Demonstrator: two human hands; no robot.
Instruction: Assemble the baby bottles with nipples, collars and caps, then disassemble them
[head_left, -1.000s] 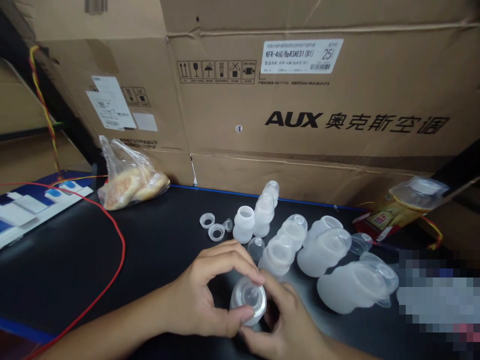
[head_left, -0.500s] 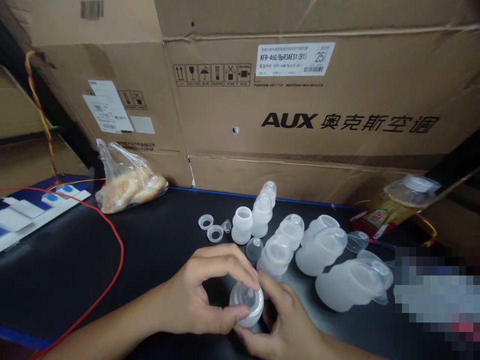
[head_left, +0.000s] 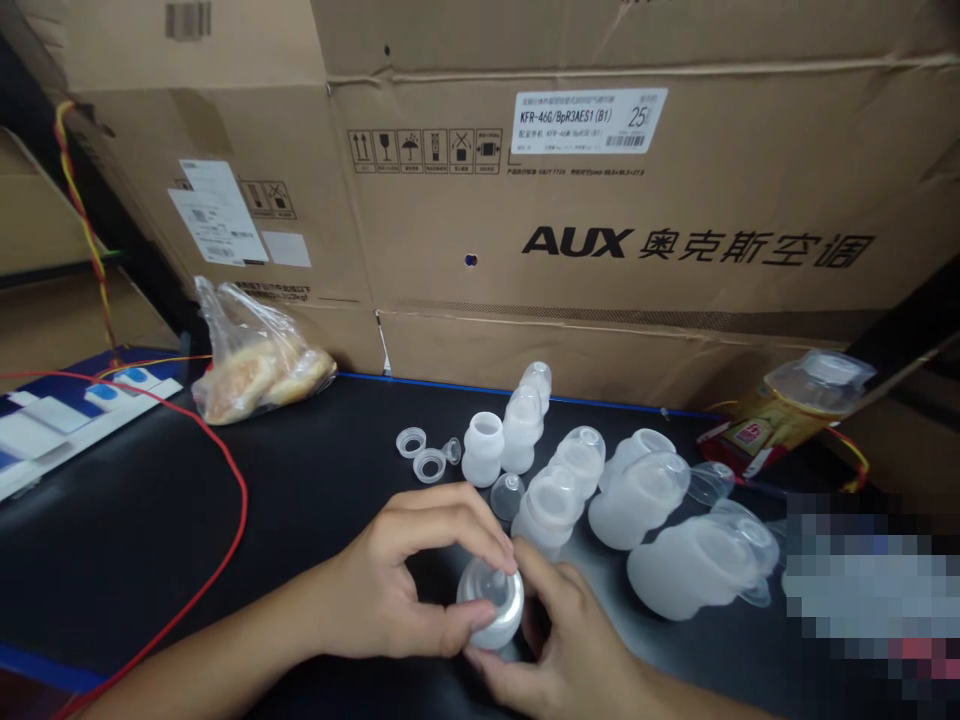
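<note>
A small translucent baby bottle (head_left: pixel 495 632) is held upright between both hands near the front of the table, a ring and clear teat (head_left: pixel 491 583) on its top. My left hand (head_left: pixel 412 570) grips the ring, thumb at the near side and fingertips on the far right rim. Lower down, my right hand (head_left: pixel 574 635) is closed around the bottle's body; its far fingers are partly hidden. Beyond the hands are a clear dome-shaped teat (head_left: pixel 508 498), a small bottle without a top (head_left: pixel 482 460) and loose rings (head_left: pixel 430 477) with a small teat (head_left: pixel 452 451).
Several frosted bottles (head_left: pixel 551 515) stand to the right, larger ones (head_left: pixel 675 578) farther over. A large cardboard box (head_left: pixel 435 340) walls off the back. At left are a bag of bread (head_left: pixel 262 370), a red wire (head_left: pixel 238 480) and a white strip (head_left: pixel 45 460). A golden jug (head_left: pixel 787 400) leans at right.
Both hands keep their hold on the bottle, with only a very slight shift. The other things stay where they were; the view has moved a little.
</note>
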